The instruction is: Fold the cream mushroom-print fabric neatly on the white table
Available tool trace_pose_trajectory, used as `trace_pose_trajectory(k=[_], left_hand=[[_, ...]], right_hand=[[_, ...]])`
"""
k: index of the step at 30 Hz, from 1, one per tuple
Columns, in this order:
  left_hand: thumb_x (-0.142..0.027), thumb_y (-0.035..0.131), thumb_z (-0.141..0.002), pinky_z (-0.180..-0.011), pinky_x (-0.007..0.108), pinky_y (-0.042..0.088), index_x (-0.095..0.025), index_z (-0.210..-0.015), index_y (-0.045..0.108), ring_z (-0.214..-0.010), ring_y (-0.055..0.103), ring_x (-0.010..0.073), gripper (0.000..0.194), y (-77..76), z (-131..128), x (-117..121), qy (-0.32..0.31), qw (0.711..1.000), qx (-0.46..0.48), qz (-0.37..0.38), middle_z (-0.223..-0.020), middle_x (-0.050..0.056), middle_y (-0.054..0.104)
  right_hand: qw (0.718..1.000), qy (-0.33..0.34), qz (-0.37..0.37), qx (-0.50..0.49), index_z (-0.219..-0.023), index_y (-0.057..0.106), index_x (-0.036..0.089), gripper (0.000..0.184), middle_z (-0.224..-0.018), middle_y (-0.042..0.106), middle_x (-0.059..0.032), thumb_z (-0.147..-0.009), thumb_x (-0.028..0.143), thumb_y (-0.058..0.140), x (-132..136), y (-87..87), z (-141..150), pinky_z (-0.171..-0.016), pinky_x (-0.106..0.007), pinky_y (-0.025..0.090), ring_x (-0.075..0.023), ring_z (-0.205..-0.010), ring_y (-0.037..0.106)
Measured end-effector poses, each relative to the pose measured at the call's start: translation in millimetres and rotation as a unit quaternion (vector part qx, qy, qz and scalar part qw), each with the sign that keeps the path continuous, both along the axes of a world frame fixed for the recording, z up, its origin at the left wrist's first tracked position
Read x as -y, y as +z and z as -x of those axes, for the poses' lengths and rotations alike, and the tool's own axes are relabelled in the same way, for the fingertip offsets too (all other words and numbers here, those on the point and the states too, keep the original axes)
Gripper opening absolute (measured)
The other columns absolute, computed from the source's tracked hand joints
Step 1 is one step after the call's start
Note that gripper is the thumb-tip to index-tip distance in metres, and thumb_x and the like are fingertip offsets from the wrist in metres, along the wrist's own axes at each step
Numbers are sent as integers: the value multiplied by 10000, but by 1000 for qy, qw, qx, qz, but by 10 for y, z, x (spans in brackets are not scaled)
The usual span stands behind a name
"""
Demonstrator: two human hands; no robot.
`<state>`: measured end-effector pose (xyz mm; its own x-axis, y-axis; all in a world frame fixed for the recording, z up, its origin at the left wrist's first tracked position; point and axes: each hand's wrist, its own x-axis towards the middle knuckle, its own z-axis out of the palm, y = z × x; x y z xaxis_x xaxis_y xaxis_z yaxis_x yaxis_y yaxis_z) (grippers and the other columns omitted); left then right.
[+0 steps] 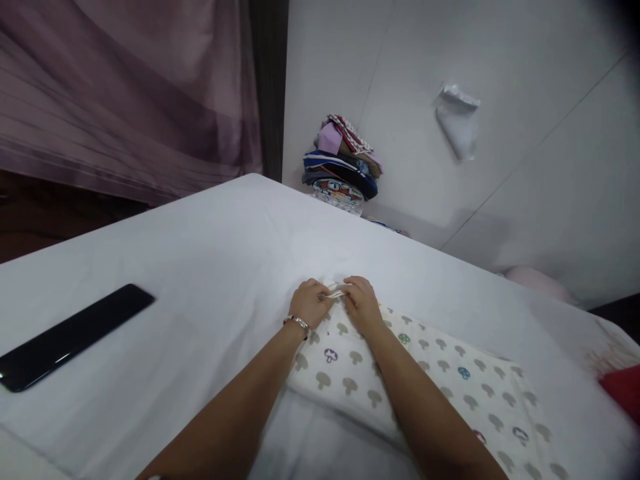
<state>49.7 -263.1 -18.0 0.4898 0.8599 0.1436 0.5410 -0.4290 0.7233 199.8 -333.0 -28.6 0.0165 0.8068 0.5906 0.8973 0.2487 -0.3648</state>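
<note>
A cream cloth printed with small mushrooms lies folded on the white sheet in front of me. Both my hands meet at its far corner. My left hand, with a bracelet on the wrist, is closed in a pinch on the cloth's edge. My right hand is closed on the same edge, a finger's width to the right. A thin strip of the cloth's edge shows between the two hands.
A long black flat object lies on the sheet at the left. A pile of folded clothes stands against the white wall beyond the bed. Purple curtain hangs at upper left. Something red lies at the right edge.
</note>
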Motion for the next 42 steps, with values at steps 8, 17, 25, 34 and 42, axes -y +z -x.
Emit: trace_pose_trajectory(k=[8,17,25,34,42], left_hand=[[-394,423,-804,-658,261,396,-193,-637,666,-701,555,151,357,75,29,-138,-28,996,-36,74,-684,22,627],[-312,537,-701,-637,239,409,-205,-738,696,-720,594,156,195,39,0,-339,-63,988,-39,133,-752,9,684],[-302,555,-670,-633,242,409,-200,-692,655,-714,558,140,144,-30,-81,-252,-8,996,-68,55,-839,31,617],[-252,541,-702,-599,226,406,-206,-707,602,-665,558,124,77,21,-71,-231,5,994,10,107,-696,-24,639],[-276,544,-717,-601,222,407,-199,-742,601,-669,562,124,99,89,-101,-177,-15,996,32,85,-711,-17,644]], right_hand=[[998,15,56,-19,-959,565,216,193,-894,605,-50,-826,166,434,57,10,1,-852,-382,390,-192,-904,519],[996,43,72,-1,-996,598,245,197,-973,621,-51,-860,256,455,97,73,23,-868,-383,376,-194,-937,524],[997,54,60,-1,-958,598,223,173,-933,621,-49,-861,240,455,89,50,20,-847,-373,387,-181,-904,520],[998,35,51,-15,-940,601,233,162,-893,627,-38,-856,236,463,107,85,35,-854,-360,383,-175,-885,528],[995,-34,87,-22,-932,634,244,192,-825,629,-26,-860,264,457,-31,161,86,-825,-349,372,-179,-826,540]])
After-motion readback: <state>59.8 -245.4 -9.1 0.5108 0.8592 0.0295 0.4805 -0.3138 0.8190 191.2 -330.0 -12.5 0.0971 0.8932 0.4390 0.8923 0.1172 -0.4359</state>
